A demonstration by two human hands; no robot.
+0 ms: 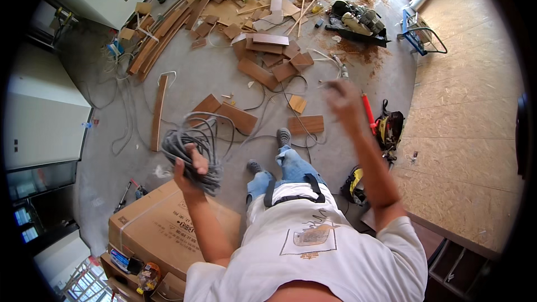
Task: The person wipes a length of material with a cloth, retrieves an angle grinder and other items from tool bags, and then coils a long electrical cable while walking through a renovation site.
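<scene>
My left hand is closed around a coiled bundle of grey cable, with loose loops standing up from it. My right hand is raised over the floor at centre right and blurred; whether its fingers hold anything cannot be made out. Lengths of cable lie on the floor around my feet, beside cut brown wood boards. Below the bundle stands a large cardboard box.
Wood offcuts and long planks cover the floor ahead. A power tool stands amid sawdust. At the right are a tool bag, a blue trolley and an oriented strand board surface.
</scene>
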